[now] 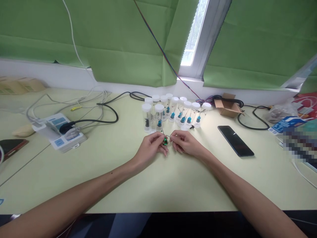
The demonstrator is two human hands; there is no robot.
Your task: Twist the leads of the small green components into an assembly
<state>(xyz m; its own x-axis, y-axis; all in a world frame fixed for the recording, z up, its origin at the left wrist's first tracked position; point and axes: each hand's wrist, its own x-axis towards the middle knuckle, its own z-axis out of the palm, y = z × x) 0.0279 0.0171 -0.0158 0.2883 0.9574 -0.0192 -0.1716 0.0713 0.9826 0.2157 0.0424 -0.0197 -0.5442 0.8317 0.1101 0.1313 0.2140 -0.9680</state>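
Observation:
My left hand (156, 142) pinches a small shiny green piece (165, 141) with a dark thin stem rising from it; its exact kind is too small to make out. Close beside it, my right hand (183, 142) is closed, thumb against forefinger, on a thin grey rod (168, 136) whose tip points toward the green piece. Whether the two touch is unclear. Just beyond my fingers stand several clear tubes with white caps (159, 108), most holding a blue piece on a thin stem. One tube at the left (147, 117) contains a black piece. A small black part (192, 127) lies by the tubes.
To the right are a black phone (235, 140) and an open cardboard box (229, 107). A white power strip (60, 132) with plugs and cables lies left. Black cable (117, 115) loops behind it. Plastic bags (283, 110) sit far right, and green blinds (128, 43) hang behind the table.

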